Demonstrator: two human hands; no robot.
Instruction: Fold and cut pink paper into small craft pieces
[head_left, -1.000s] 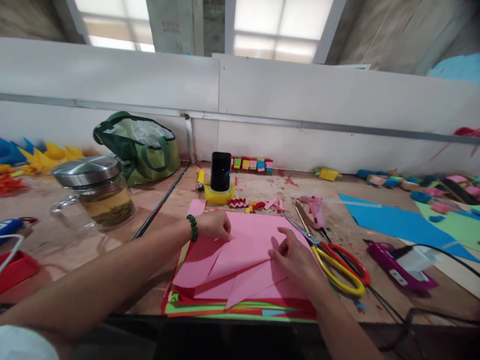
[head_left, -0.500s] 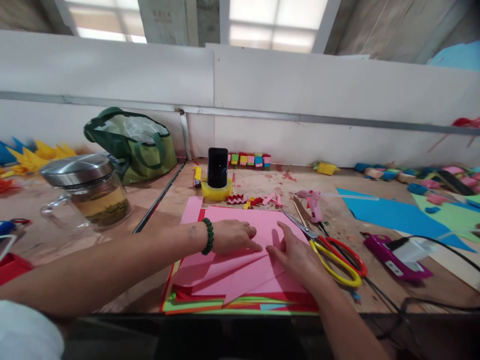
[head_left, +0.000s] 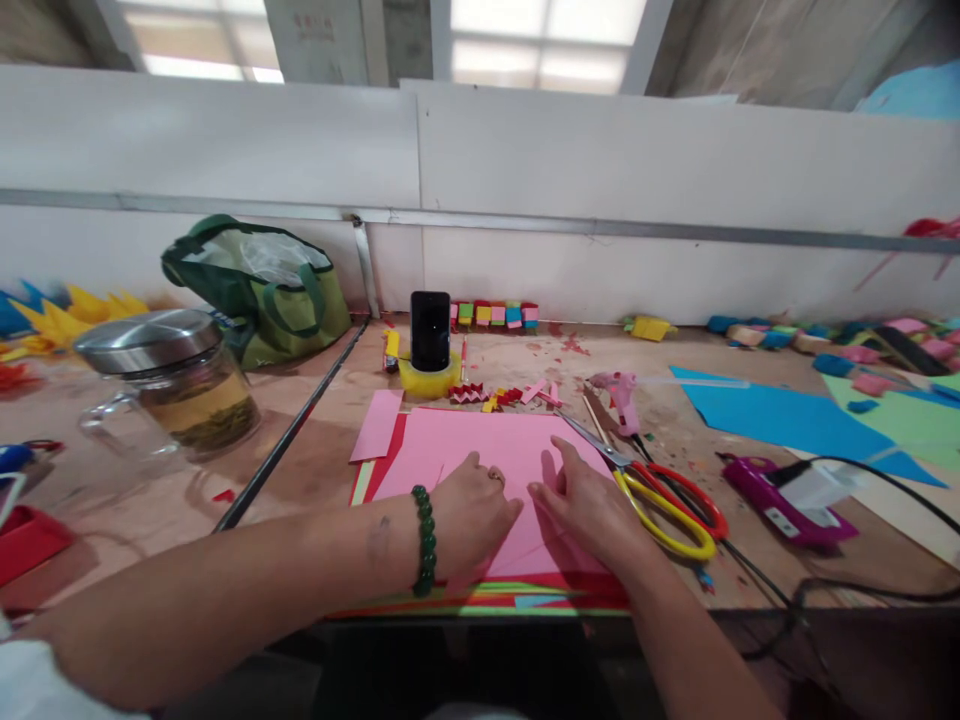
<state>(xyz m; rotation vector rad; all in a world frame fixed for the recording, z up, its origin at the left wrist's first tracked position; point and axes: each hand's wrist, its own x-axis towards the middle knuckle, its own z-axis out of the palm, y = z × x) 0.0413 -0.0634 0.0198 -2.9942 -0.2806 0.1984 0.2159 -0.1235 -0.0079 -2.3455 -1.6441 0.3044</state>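
Pink paper [head_left: 480, 435] lies under the left hand [head_left: 472, 515], fingers bent, any grip impossible to tell, and the right hand [head_left: 591, 508], thumb and fingers parted. Scissors [head_left: 625, 464] lie just right of the right hand; a pink strip [head_left: 379, 425], beyond the left.

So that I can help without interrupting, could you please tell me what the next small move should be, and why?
Probably pressing the left hand along the pink paper: that hand is low over it, and slanting lines, perhaps folds, show nearby.
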